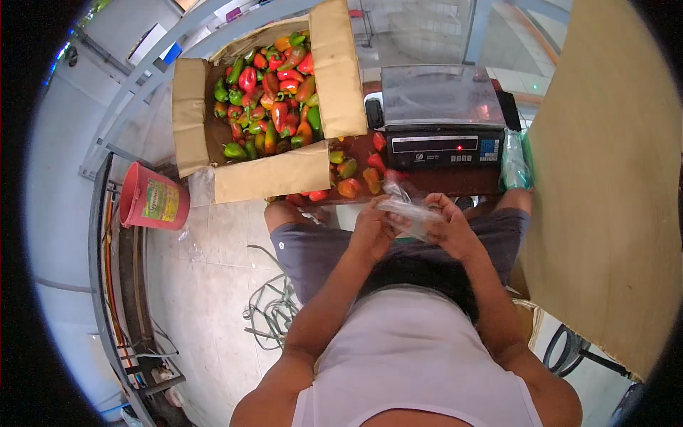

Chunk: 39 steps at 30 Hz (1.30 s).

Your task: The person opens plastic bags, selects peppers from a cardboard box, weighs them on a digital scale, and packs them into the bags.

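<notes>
Between my two hands, above my lap, is a clear plastic bag (411,209). My left hand (373,229) grips its left side with the fingers closed. On the other side, my right hand (452,226) pinches the plastic near its edge. The bag looks crumpled and partly blurred, so I cannot tell what is inside it, if anything. Just beyond my hands, several loose red and orange peppers (349,188) lie on a dark red table (459,181). A digital weighing scale (442,146) with a flat metal pan stands there too.
An open cardboard box (270,173) full of red and green peppers (274,92) sits at the upper left. Rolled green plastic (516,160) lies right of the scale. A red bucket (151,198) and tangled green strapping (273,306) are left; a tall brown board (605,178) stands right.
</notes>
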Each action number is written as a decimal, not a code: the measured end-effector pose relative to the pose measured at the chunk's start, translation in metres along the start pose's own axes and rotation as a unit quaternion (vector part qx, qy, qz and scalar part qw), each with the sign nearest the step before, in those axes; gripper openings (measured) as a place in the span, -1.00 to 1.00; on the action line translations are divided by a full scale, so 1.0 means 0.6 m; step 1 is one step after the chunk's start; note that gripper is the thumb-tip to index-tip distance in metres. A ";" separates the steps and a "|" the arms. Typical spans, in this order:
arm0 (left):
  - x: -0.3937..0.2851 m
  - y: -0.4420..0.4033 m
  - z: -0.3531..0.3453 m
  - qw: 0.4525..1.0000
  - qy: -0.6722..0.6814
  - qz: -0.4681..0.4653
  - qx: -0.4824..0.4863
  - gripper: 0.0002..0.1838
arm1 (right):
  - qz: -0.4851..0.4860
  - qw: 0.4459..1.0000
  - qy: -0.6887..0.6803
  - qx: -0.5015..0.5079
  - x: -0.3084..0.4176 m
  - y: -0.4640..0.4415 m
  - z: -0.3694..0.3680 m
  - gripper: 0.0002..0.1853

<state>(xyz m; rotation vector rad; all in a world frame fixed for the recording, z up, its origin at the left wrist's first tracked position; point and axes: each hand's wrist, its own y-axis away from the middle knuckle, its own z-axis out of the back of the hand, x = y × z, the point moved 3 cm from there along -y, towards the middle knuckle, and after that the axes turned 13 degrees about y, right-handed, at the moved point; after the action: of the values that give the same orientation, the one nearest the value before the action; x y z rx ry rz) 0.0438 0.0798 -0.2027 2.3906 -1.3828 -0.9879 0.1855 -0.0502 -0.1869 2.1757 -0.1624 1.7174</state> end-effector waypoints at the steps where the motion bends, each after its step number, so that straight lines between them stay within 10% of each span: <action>1: 0.001 0.006 -0.001 0.999 -0.020 0.020 0.023 -0.77 | 0.016 0.971 0.234 -0.045 0.016 -0.001 0.007 -0.53; 4: 0.028 0.039 -0.022 0.980 -0.191 -0.003 0.051 -0.77 | 0.153 0.838 0.455 -0.258 0.023 -0.011 0.035 -0.50; 7: 0.022 0.006 0.007 0.860 -0.475 -0.187 0.020 -0.70 | 0.167 0.892 0.299 -0.296 0.002 -0.027 0.036 -0.60; 8: 0.013 -0.009 0.018 0.780 -0.569 -0.261 0.002 -0.67 | 0.109 0.964 0.094 -0.225 -0.005 -0.026 0.023 -0.59; 10: 0.000 -0.027 0.027 0.926 -0.338 -0.155 -0.064 -0.71 | -0.026 0.948 -0.315 -0.047 -0.012 -0.009 -0.015 -0.55; 15: -0.002 -0.005 0.000 1.000 0.003 0.006 -0.014 -0.75 | 0.029 0.981 0.180 -0.061 -0.069 -0.013 0.056 -0.71; 17: 0.017 0.015 -0.018 0.994 -0.047 -0.008 0.095 -0.75 | 0.144 0.783 0.582 -0.163 0.000 -0.005 0.029 -0.76; 18: 0.013 0.014 -0.025 0.941 -0.279 -0.135 0.135 -0.78 | 0.132 0.768 0.603 -0.172 0.023 -0.002 0.016 -0.74; 20: 0.015 0.020 -0.039 0.634 -0.666 -0.352 0.176 -0.82 | 0.110 0.736 0.641 -0.188 0.057 0.003 -0.011 -0.68; 23: 0.011 0.019 -0.056 0.579 -0.759 -0.296 0.026 -0.78 | 0.125 0.698 0.678 -0.195 0.068 0.005 -0.036 -0.66; 26: 0.016 0.028 -0.066 0.489 -0.859 -0.092 0.119 -0.58 | 0.132 0.693 0.665 -0.246 0.106 0.000 -0.018 -0.70; 35: -0.046 0.056 -0.088 0.542 -0.807 -0.135 0.194 -0.62 | 0.124 0.774 0.587 -0.203 0.039 -0.015 0.067 -0.76; 37: -0.126 0.087 -0.140 0.644 -0.661 -0.194 0.332 -0.57 | 0.178 0.760 0.584 -0.222 0.054 -0.017 0.089 -0.71; 39: -0.240 0.056 -0.142 0.811 -0.510 -0.151 0.243 -0.56 | 0.119 0.785 0.562 -0.230 0.039 -0.012 0.140 -0.65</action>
<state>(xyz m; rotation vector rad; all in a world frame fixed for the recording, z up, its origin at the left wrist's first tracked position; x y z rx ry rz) 0.0266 0.1685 -0.0583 2.5291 -1.7010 -2.5448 0.2705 -0.0698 -0.1826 0.5752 -0.4672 2.4652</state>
